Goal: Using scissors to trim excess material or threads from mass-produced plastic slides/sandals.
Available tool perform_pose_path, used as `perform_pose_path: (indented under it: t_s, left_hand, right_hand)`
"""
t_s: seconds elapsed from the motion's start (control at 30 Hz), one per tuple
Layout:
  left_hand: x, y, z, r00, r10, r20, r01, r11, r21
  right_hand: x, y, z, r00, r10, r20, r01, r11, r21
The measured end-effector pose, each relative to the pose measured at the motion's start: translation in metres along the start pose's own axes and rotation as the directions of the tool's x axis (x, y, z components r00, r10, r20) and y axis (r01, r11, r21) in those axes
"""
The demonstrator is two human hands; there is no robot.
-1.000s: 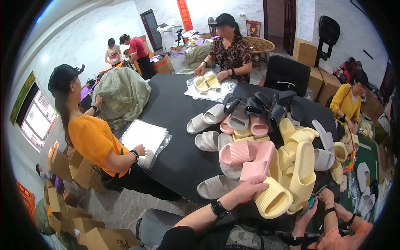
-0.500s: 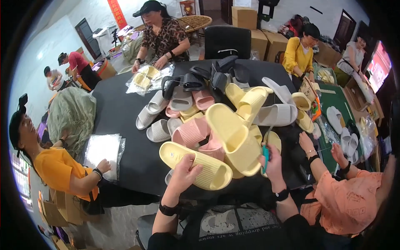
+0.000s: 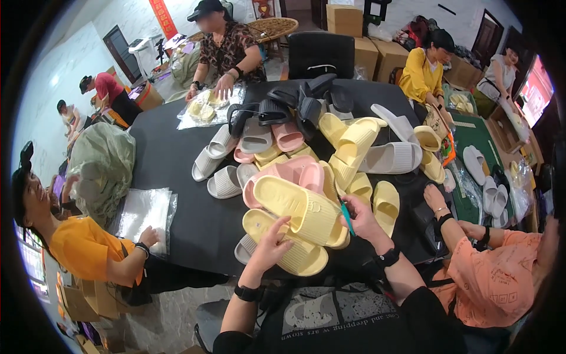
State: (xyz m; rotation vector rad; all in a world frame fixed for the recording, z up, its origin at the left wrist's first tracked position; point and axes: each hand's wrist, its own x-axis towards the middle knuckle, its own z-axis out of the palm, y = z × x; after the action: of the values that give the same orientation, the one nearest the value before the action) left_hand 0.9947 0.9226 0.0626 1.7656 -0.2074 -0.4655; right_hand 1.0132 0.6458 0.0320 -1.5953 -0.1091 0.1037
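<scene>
My left hand [image 3: 270, 246] is over a pale yellow ribbed slipper [image 3: 303, 258], thumb and forefinger apart on its upper side. Another yellow slipper [image 3: 283, 197] leans across that one, overlapping its far edge. My right hand [image 3: 364, 219] is closed around teal-handled scissors [image 3: 346, 218] beside the strap of the upper slipper; the blades are hard to make out. Under and behind them lies a pile with a pink slipper [image 3: 259, 184], more yellow slippers [image 3: 386, 207], grey slippers [image 3: 224, 184] and black slippers [image 3: 274, 112].
Clear plastic bags [image 3: 144, 215] lie on the black table [image 3: 177, 159] at left. Across it a person handles yellow slippers on plastic [image 3: 206, 109]. People work at both sides; a coral-shirted person's arm [image 3: 442, 209] reaches in near my right. A green table [image 3: 471, 138] adjoins at right.
The upper yellow slipper has come down and left, now lying across the lower one. My right hand with the scissors has moved left. My left hand's thumb and forefinger have spread.
</scene>
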Motion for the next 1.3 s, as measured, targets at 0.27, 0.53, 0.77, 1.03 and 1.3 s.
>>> perform_pose_path:
  t_s: [0.27,0.53,0.77,1.03,1.3]
  left_hand:
    - [0.01,-0.018,0.013,0.993,-0.105,0.046,0.115,0.94,-0.322]
    - [0.012,-0.012,0.01,0.842,-0.054,-0.537,-0.302,0.778,-0.552]
    - [0.013,-0.009,0.022,0.854,-0.063,-0.517,-0.353,0.659,-0.664]
    - [0.009,-0.014,0.035,0.883,-0.055,-0.467,-0.322,0.652,-0.686]
    - [0.008,-0.025,0.036,0.887,-0.134,-0.443,-0.248,0.669,-0.7]
  right_hand:
    - [0.014,-0.004,0.021,0.994,-0.086,-0.064,0.084,0.996,-0.027]
    - [-0.023,-0.032,0.014,0.997,0.005,0.071,0.008,0.984,-0.178]
    - [-0.044,-0.024,0.031,0.981,0.084,0.173,0.008,0.881,-0.474]
    - [-0.036,-0.019,0.036,0.988,0.096,0.121,-0.003,0.794,-0.608]
    - [-0.034,-0.008,0.034,0.993,0.058,0.104,0.017,0.799,-0.601]
